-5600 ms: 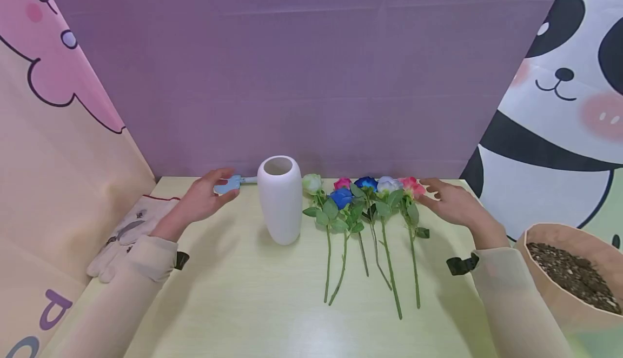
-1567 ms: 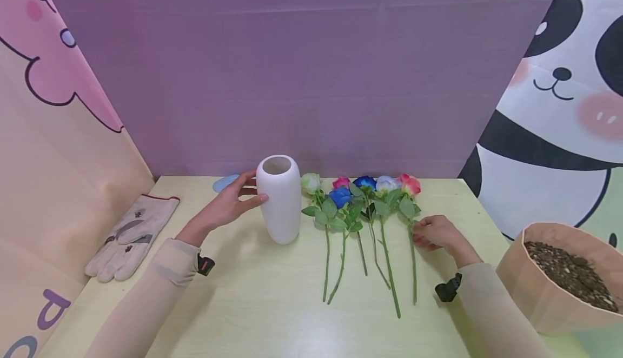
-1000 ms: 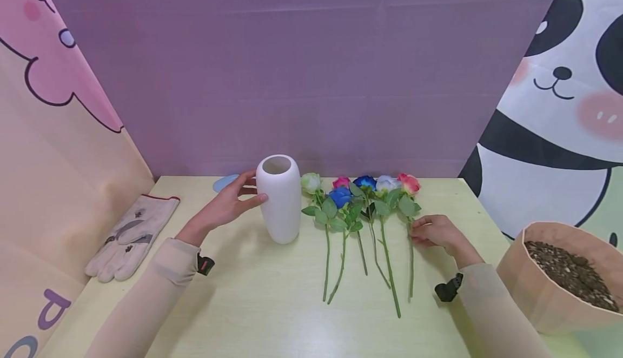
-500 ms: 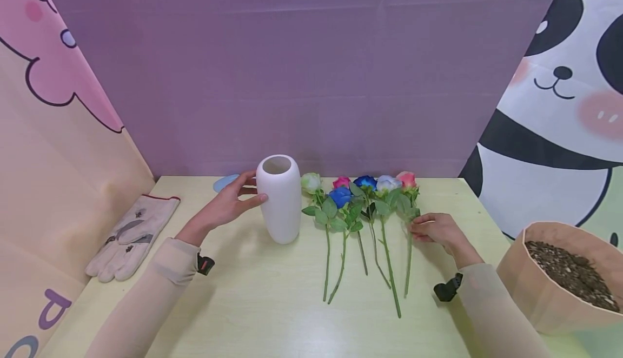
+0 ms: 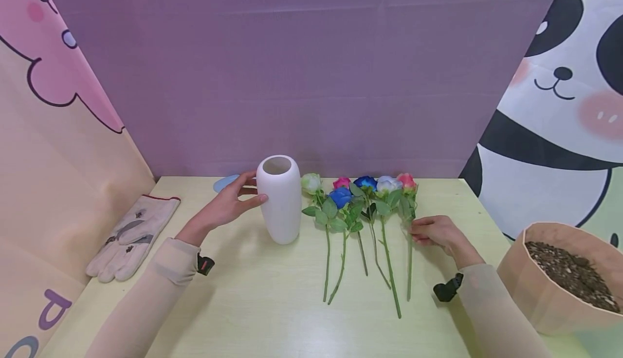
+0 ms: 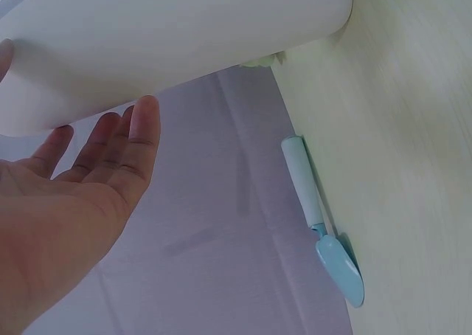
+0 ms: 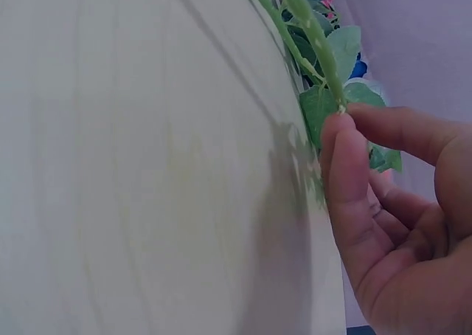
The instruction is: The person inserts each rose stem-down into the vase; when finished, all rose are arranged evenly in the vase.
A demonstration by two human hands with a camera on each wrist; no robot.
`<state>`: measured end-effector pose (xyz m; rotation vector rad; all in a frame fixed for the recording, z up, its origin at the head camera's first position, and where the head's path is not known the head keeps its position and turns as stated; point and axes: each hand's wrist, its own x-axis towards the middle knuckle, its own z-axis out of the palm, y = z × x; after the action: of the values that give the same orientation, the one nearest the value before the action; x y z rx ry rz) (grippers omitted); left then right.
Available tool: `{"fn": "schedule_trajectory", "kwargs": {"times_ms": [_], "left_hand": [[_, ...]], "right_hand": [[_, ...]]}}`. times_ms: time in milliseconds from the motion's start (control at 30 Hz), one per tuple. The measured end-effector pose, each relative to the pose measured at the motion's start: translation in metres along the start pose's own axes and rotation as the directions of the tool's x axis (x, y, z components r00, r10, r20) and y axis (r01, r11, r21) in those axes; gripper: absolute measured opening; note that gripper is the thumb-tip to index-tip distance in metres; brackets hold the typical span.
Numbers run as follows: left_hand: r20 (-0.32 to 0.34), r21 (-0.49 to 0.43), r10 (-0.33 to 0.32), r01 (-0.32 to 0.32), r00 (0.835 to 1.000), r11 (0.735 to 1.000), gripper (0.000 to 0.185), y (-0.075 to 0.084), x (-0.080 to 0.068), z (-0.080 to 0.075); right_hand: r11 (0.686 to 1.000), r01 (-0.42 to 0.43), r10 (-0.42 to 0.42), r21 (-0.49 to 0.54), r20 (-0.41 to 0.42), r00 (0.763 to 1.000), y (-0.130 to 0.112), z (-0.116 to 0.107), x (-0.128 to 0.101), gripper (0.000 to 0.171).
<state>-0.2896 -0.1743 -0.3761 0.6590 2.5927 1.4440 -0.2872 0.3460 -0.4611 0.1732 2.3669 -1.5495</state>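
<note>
A white vase (image 5: pixel 279 201) stands upright on the table. My left hand (image 5: pixel 224 204) holds its left side, thumb in front and fingers behind; in the left wrist view the fingertips (image 6: pixel 146 110) rest against the wall. My right hand (image 5: pixel 438 232) pinches the green stem (image 7: pixel 324 51) of a coral-pink rose (image 5: pixel 406 180) between thumb and forefinger, just under its leaves. This rose is the rightmost in a row of artificial flowers, their heads toward the back: a pale green one (image 5: pixel 311 183), a magenta one (image 5: pixel 342 183), two blue ones (image 5: pixel 340 197) and a pale lilac one (image 5: pixel 389 184).
Behind the vase lies a light blue trowel (image 6: pixel 341 268). A folded pair of work gloves (image 5: pixel 131 239) is at the table's left edge. A peach-coloured pot (image 5: pixel 540 287) of soil stands at the right. A purple cloth (image 5: pixel 311 77) hangs behind the table.
My left hand has moved right from near the trowel onto the vase. My right hand has come down to the coral-pink rose's stem and gripped it; the rose has turned and its head shifted slightly left.
</note>
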Motion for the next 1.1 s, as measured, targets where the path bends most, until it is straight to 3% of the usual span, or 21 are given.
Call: {"fn": "schedule_trajectory", "kwargs": {"times_ms": [333, 1100], "left_hand": [[0.002, -0.003, 0.012, -0.012, 1.000, 1.000, 0.071, 0.000, 0.002, -0.001], [0.002, -0.006, 0.010, -0.010, 1.000, 1.000, 0.071, 0.000, 0.002, -0.001]], "right_hand": [[0.998, 0.002, -0.005, 0.058, 0.046, 0.999, -0.005, -0.001, -0.001, 0.045], [0.982, 0.106, -0.106, 0.156, -0.004, 0.994, -0.033, 0.002, -0.009, 0.051]]}}
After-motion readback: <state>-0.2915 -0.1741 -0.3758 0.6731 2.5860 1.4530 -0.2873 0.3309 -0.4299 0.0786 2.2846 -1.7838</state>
